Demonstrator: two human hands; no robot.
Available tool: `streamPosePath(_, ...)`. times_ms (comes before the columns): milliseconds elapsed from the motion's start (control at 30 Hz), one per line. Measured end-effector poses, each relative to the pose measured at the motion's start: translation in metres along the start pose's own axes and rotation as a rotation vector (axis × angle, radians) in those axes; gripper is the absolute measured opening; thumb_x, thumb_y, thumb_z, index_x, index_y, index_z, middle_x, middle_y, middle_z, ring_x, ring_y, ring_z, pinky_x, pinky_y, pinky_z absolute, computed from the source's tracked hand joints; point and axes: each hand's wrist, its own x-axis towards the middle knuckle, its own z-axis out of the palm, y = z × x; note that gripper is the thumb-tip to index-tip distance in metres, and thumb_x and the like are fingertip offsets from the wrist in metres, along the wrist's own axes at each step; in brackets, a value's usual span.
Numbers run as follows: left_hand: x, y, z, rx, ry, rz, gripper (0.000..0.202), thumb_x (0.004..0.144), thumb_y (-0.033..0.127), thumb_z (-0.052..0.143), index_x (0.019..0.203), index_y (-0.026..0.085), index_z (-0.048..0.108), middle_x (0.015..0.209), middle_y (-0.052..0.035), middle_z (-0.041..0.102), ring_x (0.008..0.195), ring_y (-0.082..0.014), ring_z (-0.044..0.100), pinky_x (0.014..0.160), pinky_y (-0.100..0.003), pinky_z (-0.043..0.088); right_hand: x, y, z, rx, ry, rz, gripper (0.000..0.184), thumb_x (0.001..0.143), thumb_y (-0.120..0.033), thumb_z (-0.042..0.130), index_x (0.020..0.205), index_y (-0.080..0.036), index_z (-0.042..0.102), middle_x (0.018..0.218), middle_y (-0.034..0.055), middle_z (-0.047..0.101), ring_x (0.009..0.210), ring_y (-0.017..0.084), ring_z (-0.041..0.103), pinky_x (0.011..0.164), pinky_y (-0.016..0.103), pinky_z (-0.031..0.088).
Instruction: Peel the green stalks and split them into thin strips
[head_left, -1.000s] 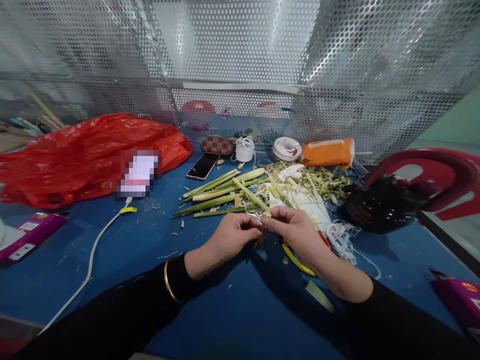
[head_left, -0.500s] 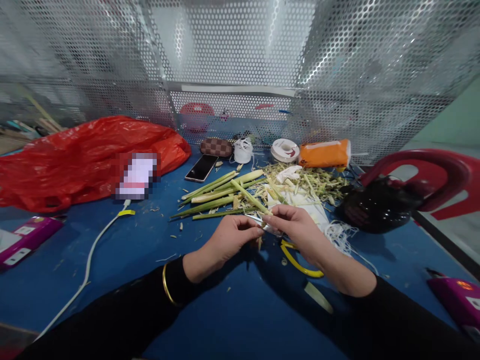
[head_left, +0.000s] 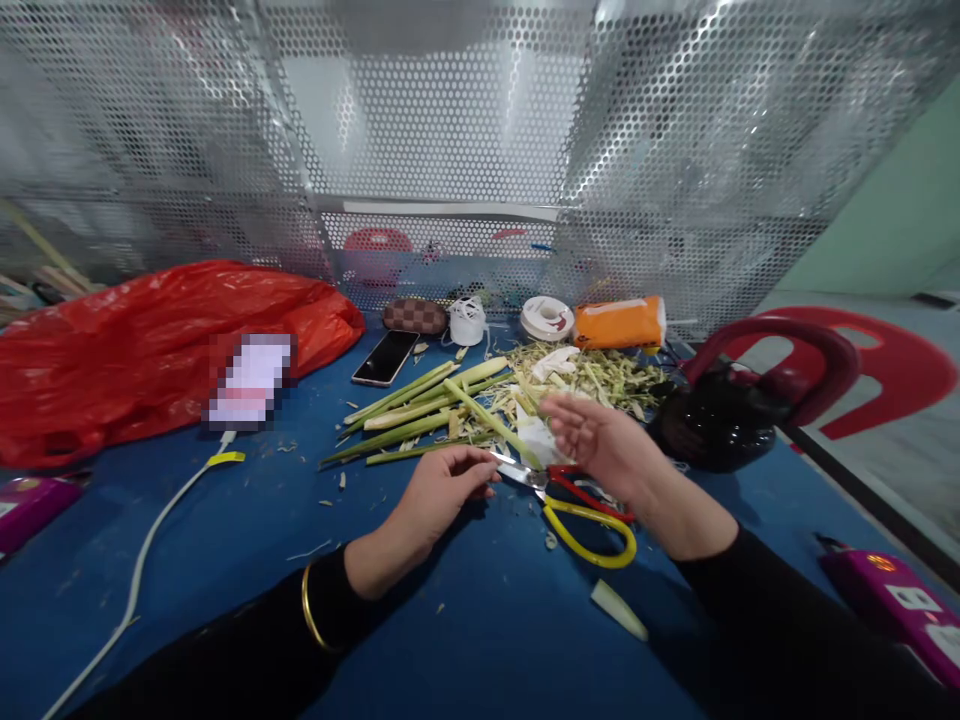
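My left hand [head_left: 448,488] is closed, thumb and fingers pinched beside the tip of a pair of scissors [head_left: 589,533]; anything small between the fingertips is hidden. The scissors lie with silvery blades pointing left, one handle loop yellow and the other red. Above the red loop, my right hand [head_left: 606,448] hovers with loosely bent fingers apart, holding nothing visible. Just beyond both hands lie several green stalks [head_left: 405,437], one slanting down to the blades. Behind the right hand spreads a heap of pale green shreds [head_left: 619,376]. A cut stalk piece [head_left: 619,610] rests nearer me.
On the blue table [head_left: 465,640] lie a red plastic bag [head_left: 150,350], a dark phone [head_left: 385,357], a checked case [head_left: 414,316], a ribbon roll [head_left: 547,319] and an orange pack [head_left: 621,323]. A black bag [head_left: 705,425] sits right. A perforated metal screen [head_left: 435,120] stands behind.
My right hand has moved up and away from my left and its fingers have opened. The scissors' blades and red handle now show. The whole view has shifted slightly.
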Motion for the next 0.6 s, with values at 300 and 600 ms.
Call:
streamPosePath(300,0.002,-0.005,-0.009,0.473,-0.137,0.191,0.029,0.076,0.040,0.061,0.063,0.014,0.066,0.055,-0.0004,0.062,0.052,-0.0124,0.053,0.052,-0.023,0.037,-0.057,0.021,0.032,-1.804,-0.467,-0.719,0.008,0.079,-0.020,0.067,0.086,-0.015,0.067,0.081,0.0098,0.069,0.072,0.025,0.064,0.065,0.036,0.045)
streamPosePath(600,0.007,0.024,-0.044,1.035,0.104,0.474,0.015,0.079,0.027,0.060,0.077,0.022,0.074,0.078,0.0000,0.073,0.074,-0.0173,0.064,0.060,-0.025,0.040,-0.063,0.035,-0.028,-1.681,-0.245,-1.056,0.021,0.092,-0.027,0.048,0.104,-0.020,0.064,0.101,0.0114,0.070,0.089,0.025,0.068,0.073,0.036,0.055)
